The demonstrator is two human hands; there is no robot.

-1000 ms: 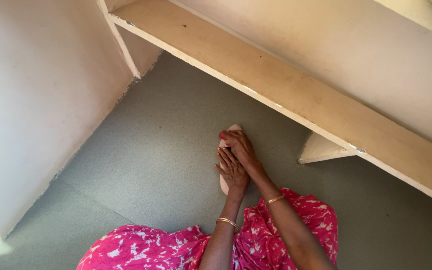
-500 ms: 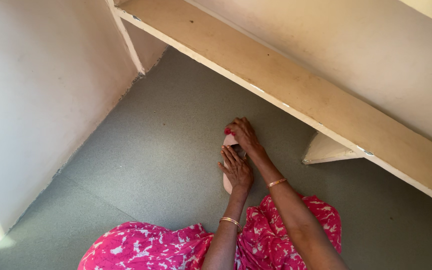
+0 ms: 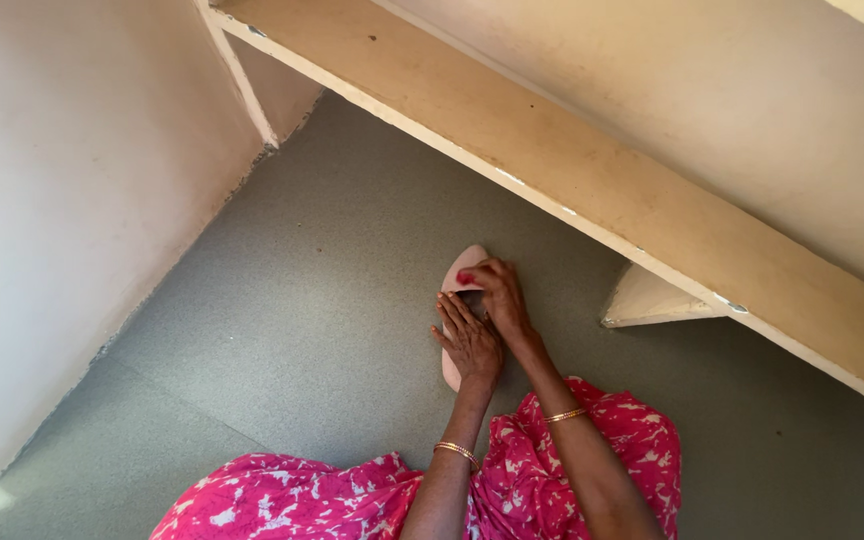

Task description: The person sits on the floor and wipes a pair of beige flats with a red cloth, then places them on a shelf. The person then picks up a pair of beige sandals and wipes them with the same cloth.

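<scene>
As both hands (image 3: 480,320) press, pink slipper (image 3: 464,268) lies flat.

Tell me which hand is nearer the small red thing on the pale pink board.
Right. The right hand has its fingertips on the small red thing; the left hand lies flat lower down on the pale pink board.

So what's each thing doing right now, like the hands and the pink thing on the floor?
Pink flat object: lying on the grey floor, partly covered by the hands.
Left hand: flat, pressing down on it.
Right hand: fingers curled, pinching something small and red.
Shelf board: bare.
</scene>
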